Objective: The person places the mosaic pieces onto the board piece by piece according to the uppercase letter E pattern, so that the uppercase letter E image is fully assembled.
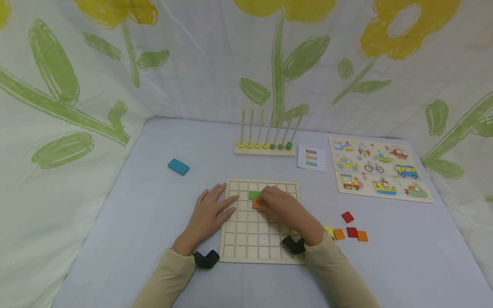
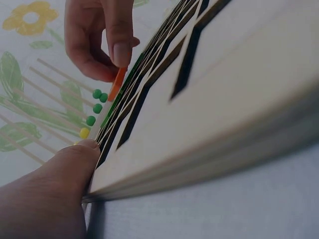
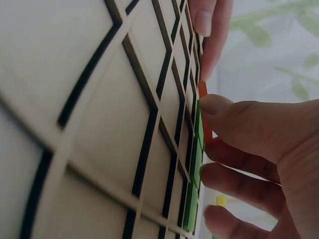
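A wooden grid board [image 1: 264, 260] lies flat in front of me. My left hand [image 1: 206, 217] rests at its left edge with the fingers spread, thumb and fingertips reaching onto the wood. Above the upper middle squares, my right hand [image 1: 285, 209] pinches an orange square tile [image 1: 256, 204] between thumb and finger. Green tiles [image 1: 252, 195] sit in a row of the grid right by that tile; the right hand partly covers them in the head view. In the right wrist view, the orange tile [image 3: 202, 88] stands out beyond the green tiles [image 3: 193, 169], close over the board.
Right of the board lie loose red [image 1: 348, 217], orange [image 1: 339, 234] and yellow tiles [image 1: 328, 230], partly behind the right forearm. Farther back stand a peg rack with beads [image 1: 264, 151], a pattern card [image 1: 312, 158] and a vehicle puzzle [image 1: 381, 169]. A blue block [image 1: 179, 167] is at left.
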The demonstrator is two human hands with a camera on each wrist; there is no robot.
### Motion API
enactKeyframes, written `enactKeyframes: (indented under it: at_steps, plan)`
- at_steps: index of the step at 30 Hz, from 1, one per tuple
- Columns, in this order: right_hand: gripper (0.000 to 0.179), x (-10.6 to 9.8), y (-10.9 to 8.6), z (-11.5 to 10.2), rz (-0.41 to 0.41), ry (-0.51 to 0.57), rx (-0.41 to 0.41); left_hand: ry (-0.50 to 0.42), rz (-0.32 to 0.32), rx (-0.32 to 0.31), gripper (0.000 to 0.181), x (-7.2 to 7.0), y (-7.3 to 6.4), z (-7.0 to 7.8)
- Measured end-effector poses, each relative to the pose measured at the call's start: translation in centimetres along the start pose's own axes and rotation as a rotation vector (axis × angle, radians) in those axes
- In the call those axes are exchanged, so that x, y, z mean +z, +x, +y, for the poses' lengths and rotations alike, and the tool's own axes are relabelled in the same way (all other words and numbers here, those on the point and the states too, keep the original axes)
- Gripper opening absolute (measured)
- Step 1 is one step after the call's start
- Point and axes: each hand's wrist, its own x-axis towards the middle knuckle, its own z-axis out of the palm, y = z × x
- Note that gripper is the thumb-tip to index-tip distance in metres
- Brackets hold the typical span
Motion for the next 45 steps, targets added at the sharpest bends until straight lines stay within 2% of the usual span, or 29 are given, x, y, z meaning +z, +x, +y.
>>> enactKeyframes:
  at_steps: [9, 15, 26, 31, 34, 36, 45]
  plan:
    - [0.013, 0.6, 0.7, -0.6, 0.024, -0.082, -0.074, 0.002, -0.007, -0.002, 0.039, 0.2, 0.0, -0.2]
    - [0.013, 0.7, 0.8, -0.6, 0.014, -0.097, -0.071, 0.002, 0.007, 0.009, 0.039, 0.1, 0.0, -0.3]
    - [0.012, 0.9, 0.7, -0.5, 0.037, -0.073, -0.099, 0.004, -0.003, -0.004, 0.039, 0.1, 0.0, -0.2]
    - [0.014, -0.2, 0.0, 0.1, 0.074, -0.071, -0.095, 0.009, -0.003, 0.0, 0.039, 0.3, 0.0, -0.4]
    - [0.017, -1.7, -1.5, 1.0, 0.089, -0.061, -0.025, 0.01, 0.001, 0.005, 0.039, 0.3, 0.0, -0.4]
    - [0.02, -2.9, -2.9, 1.8, 0.084, -0.051, 0.052, 0.01, 0.008, 0.008, 0.038, 0.3, 0.0, -0.3]
    - [0.028, -6.2, -11.0, 5.7, 0.009, -0.061, 0.504, 0.017, 0.006, 0.006, 0.039, 0.2, 0.0, -0.2]
